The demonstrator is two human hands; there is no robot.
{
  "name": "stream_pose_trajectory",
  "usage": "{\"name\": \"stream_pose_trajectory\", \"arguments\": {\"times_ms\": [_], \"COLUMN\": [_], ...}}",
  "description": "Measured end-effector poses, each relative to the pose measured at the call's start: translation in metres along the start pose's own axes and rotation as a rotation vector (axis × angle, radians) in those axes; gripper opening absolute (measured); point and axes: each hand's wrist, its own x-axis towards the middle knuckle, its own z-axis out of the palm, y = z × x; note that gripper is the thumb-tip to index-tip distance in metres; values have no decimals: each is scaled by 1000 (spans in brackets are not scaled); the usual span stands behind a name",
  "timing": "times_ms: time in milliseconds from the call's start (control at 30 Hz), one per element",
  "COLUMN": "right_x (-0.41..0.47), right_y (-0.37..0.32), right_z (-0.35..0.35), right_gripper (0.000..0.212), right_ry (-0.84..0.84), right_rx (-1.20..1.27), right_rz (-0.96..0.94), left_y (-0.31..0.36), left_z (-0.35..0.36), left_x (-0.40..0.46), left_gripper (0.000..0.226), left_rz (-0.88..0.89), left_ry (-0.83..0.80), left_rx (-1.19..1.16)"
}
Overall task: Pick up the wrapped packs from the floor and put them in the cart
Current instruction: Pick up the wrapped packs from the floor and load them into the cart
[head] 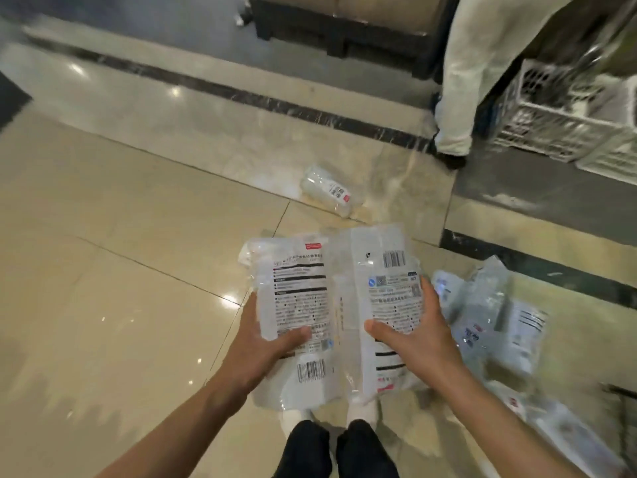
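Observation:
I hold two clear wrapped packs side by side above the tiled floor. My left hand (265,343) grips the left pack (296,294), which carries black printed text and a barcode. My right hand (410,329) grips the right pack (386,281), thumb across its label. One more pack (329,189) lies alone on the floor ahead. Several further packs (489,312) lie in a loose heap on the floor to my right. At the bottom right edge a dark metal frame (620,391) shows; I cannot tell whether it belongs to the cart.
Another person's leg in pale trousers (458,108) stands at the upper right beside white plastic crates (565,122). A dark pallet (344,32) sits at the top. My own legs and white shoes (344,443) are below the packs. A black marble strip (241,94) crosses the floor.

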Motion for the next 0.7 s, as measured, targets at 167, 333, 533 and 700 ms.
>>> {"name": "stream_pose_trajectory", "arguments": {"times_ms": [167, 333, 533, 700], "right_x": [-95, -164, -225, -285], "right_y": [-60, -65, -57, -53], "right_z": [-83, -122, -118, -86], "right_gripper": [100, 92, 89, 78], "right_ry": [182, 341, 577, 841], "right_rx": [130, 229, 383, 524], "right_rz": [-105, -136, -68, 31], "left_y": [119, 174, 215, 241], "left_z": [10, 29, 46, 81], "left_x": [-68, -97, -85, -83], "left_gripper": [80, 69, 90, 88], "left_rz": [194, 407, 455, 497], "left_ry": [-116, -259, -509, -799], "left_rx": [57, 125, 214, 333]}}
